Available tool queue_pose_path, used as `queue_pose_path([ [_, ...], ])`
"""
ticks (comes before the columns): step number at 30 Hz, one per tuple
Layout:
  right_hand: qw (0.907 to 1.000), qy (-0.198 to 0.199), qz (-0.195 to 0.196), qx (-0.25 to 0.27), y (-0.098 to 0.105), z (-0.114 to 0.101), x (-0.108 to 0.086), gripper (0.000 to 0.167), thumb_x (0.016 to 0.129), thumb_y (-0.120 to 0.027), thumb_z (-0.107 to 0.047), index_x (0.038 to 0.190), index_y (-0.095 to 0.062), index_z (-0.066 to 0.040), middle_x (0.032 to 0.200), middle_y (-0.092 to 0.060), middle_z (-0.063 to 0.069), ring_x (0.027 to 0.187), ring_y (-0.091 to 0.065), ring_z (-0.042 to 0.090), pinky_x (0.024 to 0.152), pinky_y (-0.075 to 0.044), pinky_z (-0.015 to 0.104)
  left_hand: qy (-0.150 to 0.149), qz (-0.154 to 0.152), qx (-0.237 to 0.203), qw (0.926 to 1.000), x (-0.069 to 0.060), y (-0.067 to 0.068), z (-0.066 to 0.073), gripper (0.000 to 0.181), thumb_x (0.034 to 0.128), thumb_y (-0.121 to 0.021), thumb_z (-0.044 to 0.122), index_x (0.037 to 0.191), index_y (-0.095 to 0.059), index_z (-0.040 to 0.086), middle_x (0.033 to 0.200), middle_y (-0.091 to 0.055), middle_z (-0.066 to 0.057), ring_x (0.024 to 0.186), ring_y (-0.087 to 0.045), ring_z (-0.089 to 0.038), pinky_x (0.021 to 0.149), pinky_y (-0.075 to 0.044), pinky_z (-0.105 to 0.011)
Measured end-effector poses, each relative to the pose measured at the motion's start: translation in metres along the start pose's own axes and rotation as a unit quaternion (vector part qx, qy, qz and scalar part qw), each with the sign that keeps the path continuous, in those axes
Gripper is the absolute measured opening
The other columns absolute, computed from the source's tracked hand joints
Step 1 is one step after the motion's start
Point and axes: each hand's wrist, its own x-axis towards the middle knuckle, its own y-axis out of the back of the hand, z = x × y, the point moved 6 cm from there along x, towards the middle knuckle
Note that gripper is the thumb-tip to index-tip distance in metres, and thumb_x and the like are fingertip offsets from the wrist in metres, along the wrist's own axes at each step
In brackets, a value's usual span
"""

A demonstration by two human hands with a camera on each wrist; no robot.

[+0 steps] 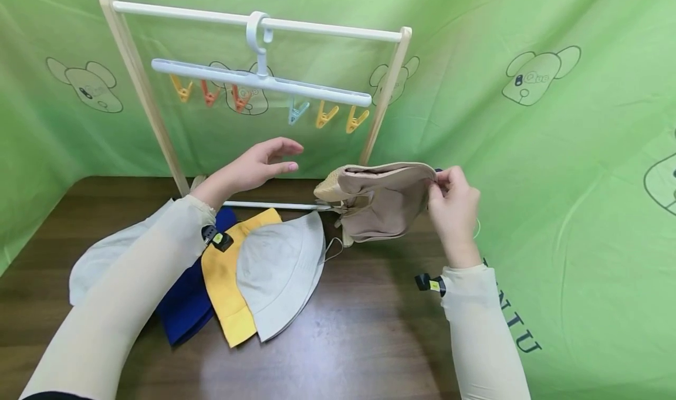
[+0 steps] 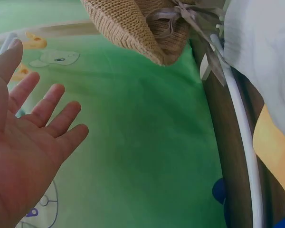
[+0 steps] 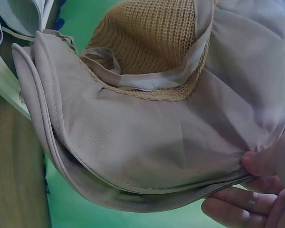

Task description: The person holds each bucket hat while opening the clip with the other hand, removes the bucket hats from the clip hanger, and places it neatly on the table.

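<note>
My right hand pinches the brim edge of a beige sun hat, holding it above the table's right side. In the right wrist view, the hat's knitted tan crown shows beyond the wide cloth brim, with thumb and fingers on the brim's rim. My left hand hovers left of the hat, fingers apart and loosely extended, holding nothing. Ribbon ties dangle from the hat in the left wrist view. Above hangs a pale blue clip hanger with several coloured clips, hooked over a rack's white bar.
Overlapping bucket hats lie on the brown table: a light grey one over a yellow one, then a dark blue one and a pale one at left. Behind stands a green cloth. Wooden posts hold the rack.
</note>
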Motion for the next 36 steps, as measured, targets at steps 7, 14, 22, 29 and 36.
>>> queue_pose_path([
  [7, 0.9998, 0.002, 0.004, -0.020, 0.008, -0.002, 0.006, 0.003, 0.092, -0.067, 0.001, 0.095, -0.066, 0.003, 0.088, -0.076, 0.019, 0.076, -0.073, 0.030, 0.062, -0.034, 0.001, -0.011, 0.002, 0.017, 0.9998, -0.025, 0.003, 0.005, 0.047, 0.1023, -0.065, 0.030, 0.145, -0.053, 0.013, 0.149, -0.053, -0.007, 0.145, -0.043, -0.023, 0.121, -0.030, -0.050],
  [14, 0.9992, 0.024, 0.006, -0.032, 0.012, -0.004, 0.009, 0.005, 0.091, -0.065, 0.003, 0.095, -0.067, 0.001, 0.085, -0.076, 0.019, 0.071, -0.072, 0.030, 0.059, -0.032, 0.002, -0.008, 0.002, 0.004, 1.0000, -0.053, 0.003, 0.005, 0.049, 0.1027, -0.065, 0.030, 0.147, -0.051, 0.016, 0.152, -0.051, -0.002, 0.148, -0.038, -0.021, 0.119, -0.033, -0.052],
  [22, 0.9948, 0.080, -0.003, -0.063, 0.008, -0.012, 0.003, 0.004, 0.091, -0.066, -0.002, 0.094, -0.067, -0.003, 0.080, -0.075, 0.015, 0.065, -0.070, 0.031, 0.053, -0.041, 0.032, -0.012, 0.020, 0.021, 0.9995, -0.084, 0.009, 0.000, 0.046, 0.1025, -0.065, 0.023, 0.146, -0.053, 0.016, 0.151, -0.052, -0.003, 0.148, -0.039, -0.022, 0.120, -0.030, -0.052],
  [29, 0.9898, 0.132, -0.003, -0.052, 0.006, -0.021, -0.007, 0.004, 0.090, -0.064, 0.001, 0.094, -0.065, 0.001, 0.080, -0.074, 0.019, 0.060, -0.067, 0.032, 0.050, -0.045, 0.042, -0.006, 0.035, 0.023, 0.9991, -0.106, 0.010, -0.005, 0.044, 0.1021, -0.066, 0.019, 0.145, -0.055, 0.017, 0.150, -0.052, -0.003, 0.149, -0.038, -0.025, 0.122, -0.027, -0.055],
  [36, 0.9861, 0.159, -0.003, -0.048, 0.002, -0.029, -0.019, 0.008, 0.089, -0.063, 0.004, 0.094, -0.065, -0.001, 0.078, -0.073, 0.014, 0.053, -0.061, 0.027, 0.049, -0.044, 0.040, -0.010, 0.045, 0.024, 0.9986, -0.123, 0.009, -0.008, 0.045, 0.1014, -0.066, 0.016, 0.144, -0.055, 0.020, 0.149, -0.053, -0.001, 0.147, -0.041, -0.022, 0.121, -0.029, -0.053],
])
